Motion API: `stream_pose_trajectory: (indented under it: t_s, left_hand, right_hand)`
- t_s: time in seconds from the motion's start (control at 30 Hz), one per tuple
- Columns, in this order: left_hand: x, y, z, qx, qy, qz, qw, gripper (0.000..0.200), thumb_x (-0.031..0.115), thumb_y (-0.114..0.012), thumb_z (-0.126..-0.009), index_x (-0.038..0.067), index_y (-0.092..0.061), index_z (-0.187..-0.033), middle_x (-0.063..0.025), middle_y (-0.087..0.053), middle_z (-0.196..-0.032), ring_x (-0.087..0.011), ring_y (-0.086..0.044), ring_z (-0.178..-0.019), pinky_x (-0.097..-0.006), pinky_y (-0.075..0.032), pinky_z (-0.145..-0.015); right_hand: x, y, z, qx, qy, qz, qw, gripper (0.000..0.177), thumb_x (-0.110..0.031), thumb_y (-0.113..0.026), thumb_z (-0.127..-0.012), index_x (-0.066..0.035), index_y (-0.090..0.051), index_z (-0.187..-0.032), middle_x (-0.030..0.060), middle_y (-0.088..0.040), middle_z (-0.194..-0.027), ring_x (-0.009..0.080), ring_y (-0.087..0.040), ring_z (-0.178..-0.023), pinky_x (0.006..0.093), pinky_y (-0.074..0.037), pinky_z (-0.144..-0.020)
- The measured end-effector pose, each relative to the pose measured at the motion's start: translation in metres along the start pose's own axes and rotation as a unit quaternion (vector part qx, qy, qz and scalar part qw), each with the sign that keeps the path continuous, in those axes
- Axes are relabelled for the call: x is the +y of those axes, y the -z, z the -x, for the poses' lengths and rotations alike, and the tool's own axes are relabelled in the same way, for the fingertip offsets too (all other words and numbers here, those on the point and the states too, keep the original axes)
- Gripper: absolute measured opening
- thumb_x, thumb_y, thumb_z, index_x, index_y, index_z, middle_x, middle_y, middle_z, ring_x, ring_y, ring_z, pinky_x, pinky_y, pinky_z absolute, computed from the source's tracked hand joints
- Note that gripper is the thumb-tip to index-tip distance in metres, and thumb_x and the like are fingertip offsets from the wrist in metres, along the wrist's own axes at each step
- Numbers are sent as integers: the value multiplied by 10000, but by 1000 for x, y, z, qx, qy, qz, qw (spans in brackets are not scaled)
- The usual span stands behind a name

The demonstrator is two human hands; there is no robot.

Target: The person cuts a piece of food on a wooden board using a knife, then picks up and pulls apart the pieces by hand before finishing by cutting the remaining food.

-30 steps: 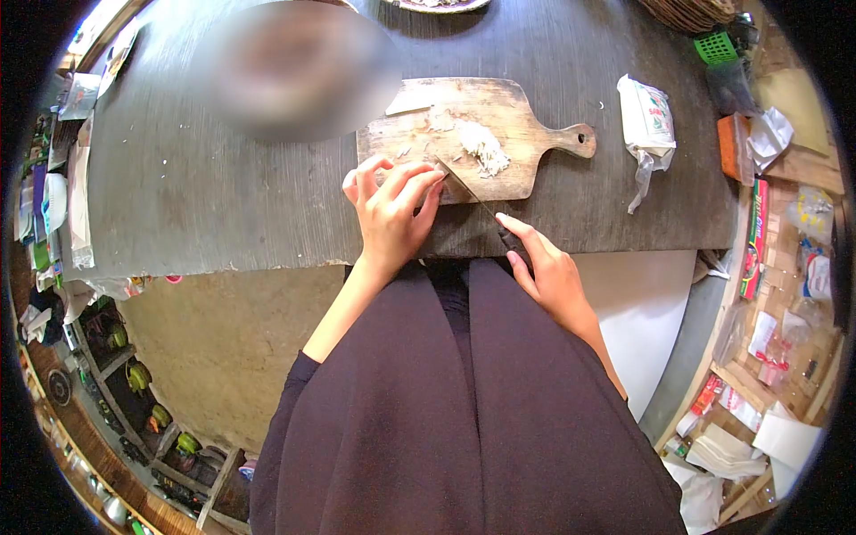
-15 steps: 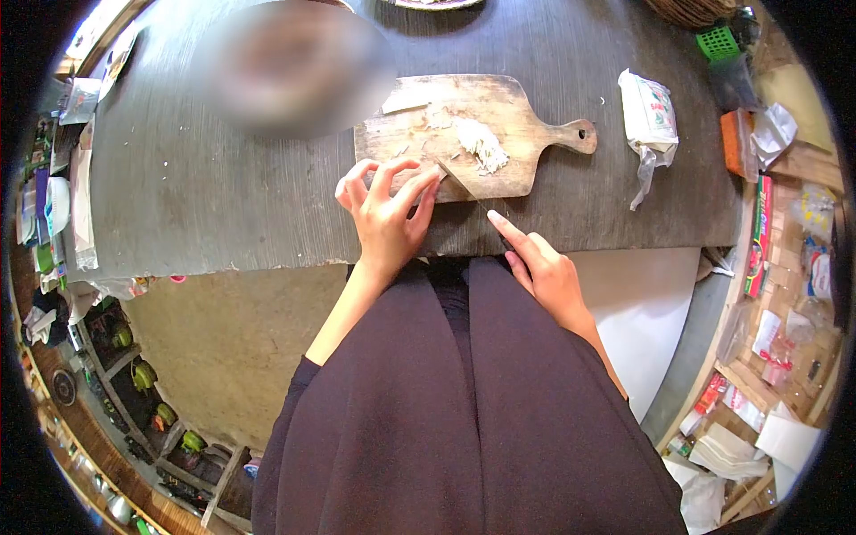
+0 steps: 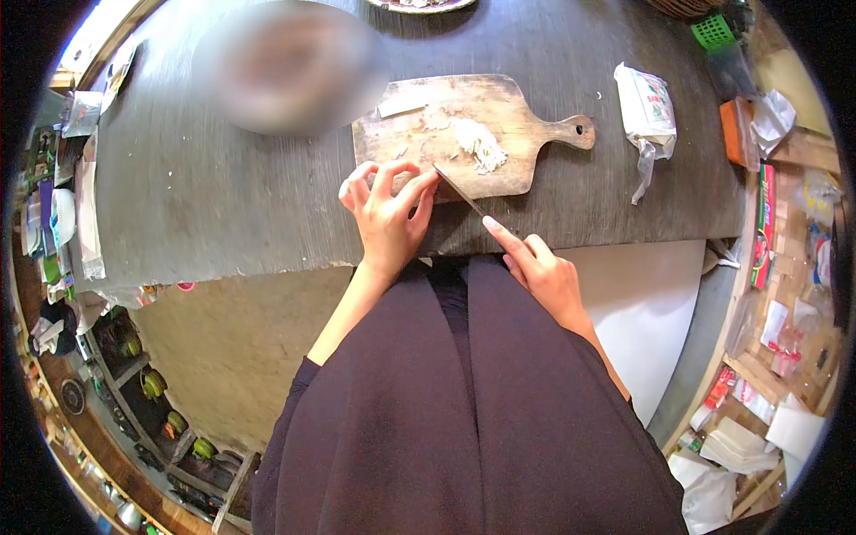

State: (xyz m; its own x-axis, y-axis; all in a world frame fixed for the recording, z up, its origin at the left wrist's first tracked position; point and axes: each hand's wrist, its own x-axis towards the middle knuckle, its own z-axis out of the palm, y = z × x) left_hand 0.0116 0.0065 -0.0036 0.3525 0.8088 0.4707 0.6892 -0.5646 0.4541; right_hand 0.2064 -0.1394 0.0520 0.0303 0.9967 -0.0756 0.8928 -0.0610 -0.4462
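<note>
A wooden cutting board [image 3: 464, 94] with a holed handle lies on the dark table. At its near left edge, the thumb and index finger of my left hand [image 3: 390, 214] pinch together, the other fingers curled above; anything between the fingertips is too small to name. My right hand [image 3: 546, 278] grips a knife [image 3: 462, 193], index finger stretched along it. The blade slants up and left, its tip beside my left fingertips. On the board sit a heap of thin white slivers [image 3: 481, 147], a pale flat piece [image 3: 403, 105] and scattered scraps.
A blurred round shape [image 3: 290, 67] covers the table's back left. A woven tray [image 3: 423, 4] shows at the far edge. To the right lie a white plastic packet [image 3: 646, 107], an orange block [image 3: 737, 132] and a green basket [image 3: 711, 32]. Shelves with packages line both sides.
The knife blade has turned, showing more of its flat side, and my right hand has shifted slightly. My left hand stays nearly in place. The view has tilted a little.
</note>
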Motion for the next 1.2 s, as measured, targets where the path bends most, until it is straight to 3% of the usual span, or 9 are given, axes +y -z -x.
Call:
stream_pose_trajectory:
  t_s: [0.63,1.2]
  left_hand:
    - [1,1,-1,-12,6,8,1000,220,182,-818,-778,256,-755,-975,73,-640,-1128,-295,-490,-1189,-491,-308,-1025]
    - [0,1,-1,-12,4,16,1000,221,179,-821,-768,253,-759,-968,73,-644,-1113,-293,-488,-1196,-491,-307,-1028]
  right_hand:
    - [-2,-7,-12,16,10,84,996,582,-258,-620,-993,-444,-459,-1521,88,-522,-779,263,-635,-526,400,-550,-478]
    - [-3,-5,-16,15,4,38,999,573,-237,-617,-997,-433,-468,-1514,104,-541,-794,302,-650,-555,434,-551,-499]
